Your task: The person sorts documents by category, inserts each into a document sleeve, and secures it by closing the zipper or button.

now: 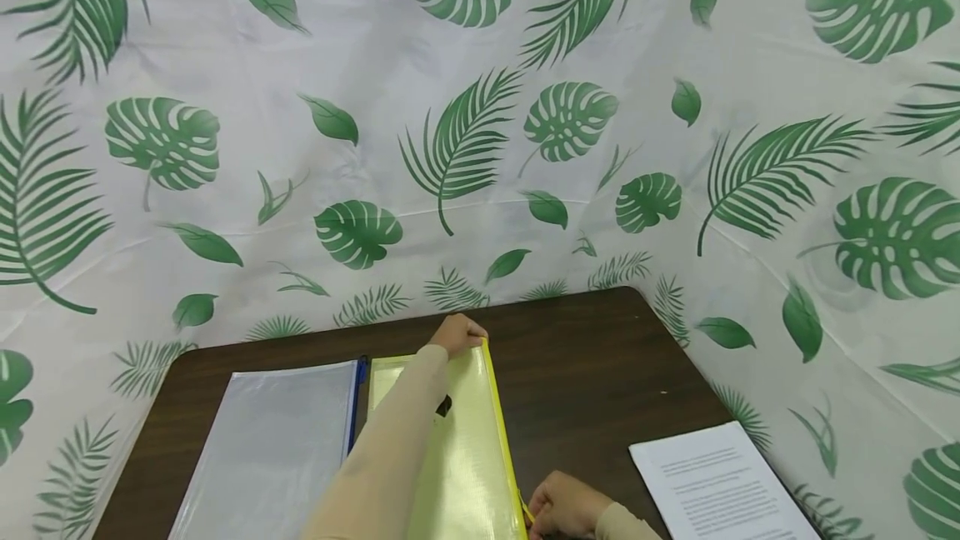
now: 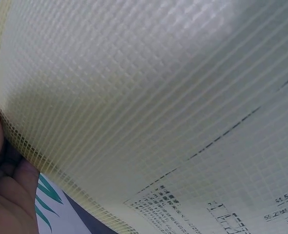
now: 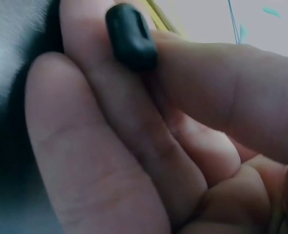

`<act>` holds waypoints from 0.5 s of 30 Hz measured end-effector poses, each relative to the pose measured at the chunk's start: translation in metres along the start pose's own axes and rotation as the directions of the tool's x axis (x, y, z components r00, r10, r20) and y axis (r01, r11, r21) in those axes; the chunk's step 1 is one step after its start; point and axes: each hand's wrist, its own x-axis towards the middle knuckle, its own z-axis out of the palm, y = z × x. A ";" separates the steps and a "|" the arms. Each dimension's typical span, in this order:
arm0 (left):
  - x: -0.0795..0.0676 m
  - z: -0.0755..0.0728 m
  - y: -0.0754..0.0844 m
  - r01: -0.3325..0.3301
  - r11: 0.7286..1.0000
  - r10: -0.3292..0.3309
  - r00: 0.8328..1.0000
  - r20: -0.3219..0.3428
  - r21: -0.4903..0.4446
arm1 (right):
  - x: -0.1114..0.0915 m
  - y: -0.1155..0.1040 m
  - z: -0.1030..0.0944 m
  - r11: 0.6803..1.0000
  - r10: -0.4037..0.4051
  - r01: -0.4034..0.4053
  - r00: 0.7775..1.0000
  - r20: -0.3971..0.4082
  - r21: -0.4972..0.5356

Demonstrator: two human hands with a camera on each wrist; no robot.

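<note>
A yellow-edged mesh zipper pouch (image 1: 468,440) lies before me, the left forearm crossing over it. My left hand (image 1: 456,334) grips its far right corner, with thumb and fingers on either side of the edge. Through the mesh (image 2: 149,112) in the left wrist view, printed lines and small text show. At the near end of the yellow zipper edge (image 1: 501,423), my right hand (image 1: 567,505) has its fingers curled. Close up in the right wrist view, thumb and finger pinch a small dark rounded zipper pull (image 3: 130,36).
A clear pouch with a blue zipper (image 1: 277,432) lies left of the yellow one on the dark brown table (image 1: 592,365). Printed white sheets (image 1: 720,482) lie at the right edge. A leaf-patterned cloth (image 1: 465,148) hangs behind and to the sides.
</note>
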 end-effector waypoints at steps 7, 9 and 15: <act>0.002 0.007 -0.001 0.032 0.999 -0.032 0.999 -0.030 -0.018 | -0.013 0.011 0.000 0.999 -0.033 0.035 0.998 0.049 -0.038; 0.003 0.010 -0.002 0.021 1.000 -0.022 0.999 -0.031 -0.013 | -0.015 0.013 -0.001 0.998 -0.051 0.054 0.996 0.067 -0.041; 0.005 0.013 -0.005 0.018 1.000 -0.019 0.999 -0.047 -0.020 | -0.021 0.019 -0.002 0.991 -0.104 0.113 0.987 0.126 -0.067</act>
